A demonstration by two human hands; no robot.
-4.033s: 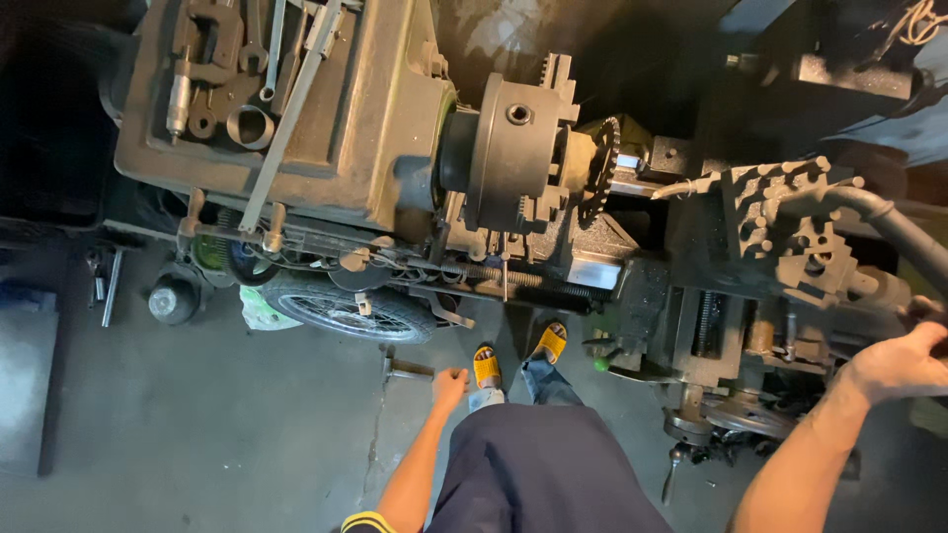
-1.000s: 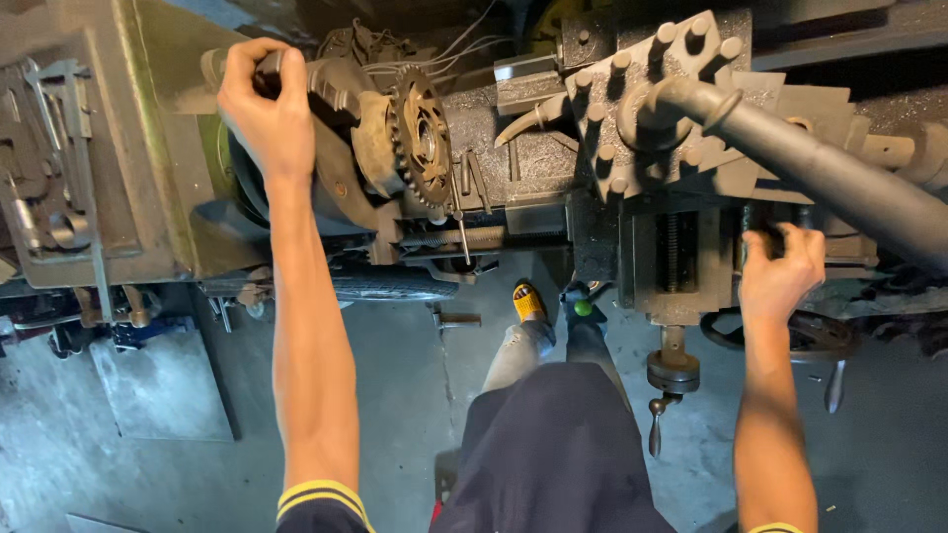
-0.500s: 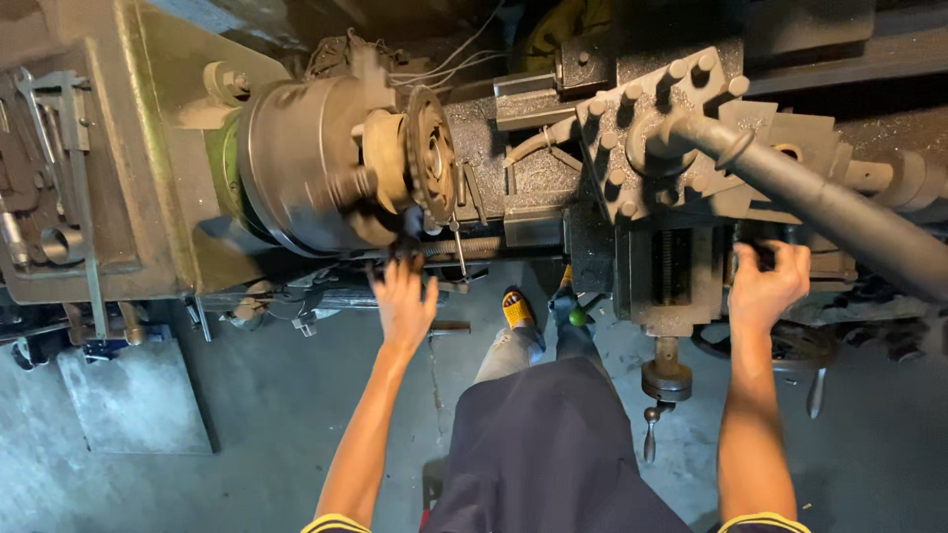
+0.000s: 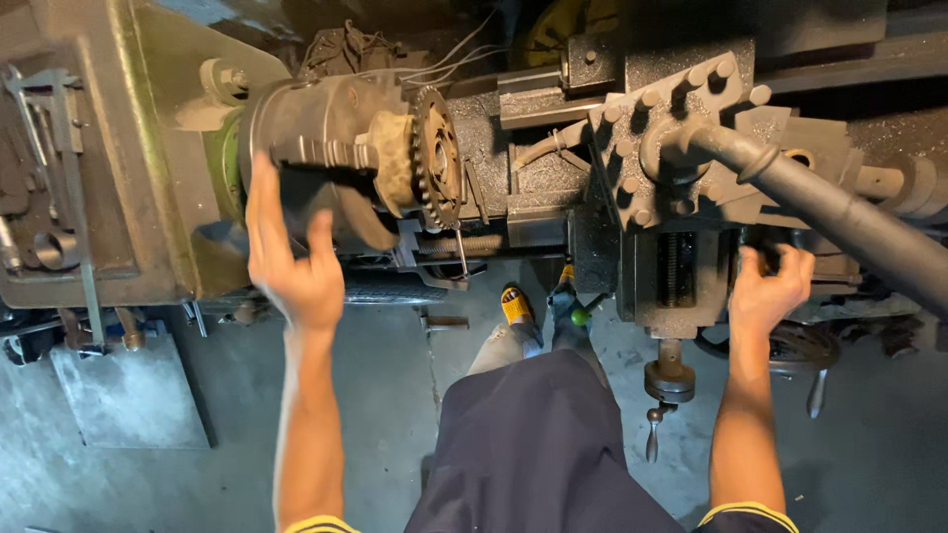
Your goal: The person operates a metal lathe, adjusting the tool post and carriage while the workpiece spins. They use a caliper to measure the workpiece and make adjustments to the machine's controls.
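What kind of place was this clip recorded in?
Most likely a metalworking or machine shop. A lathe chuck grips a toothed sprocket, a tool post with a long handle stands beside it, and wrenches lie on the machine's headstock above a stained concrete floor.

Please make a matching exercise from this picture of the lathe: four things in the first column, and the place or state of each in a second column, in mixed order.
Things:
1. left hand
2. right hand
3. toothed sprocket
4. shoe with yellow toe

Places or states:
A. on the floor below the machine
B. open, against the dark chuck
C. closed on a handle at the carriage
D. mounted at the chuck's front

Pairs: 1-B, 2-C, 3-D, 4-A
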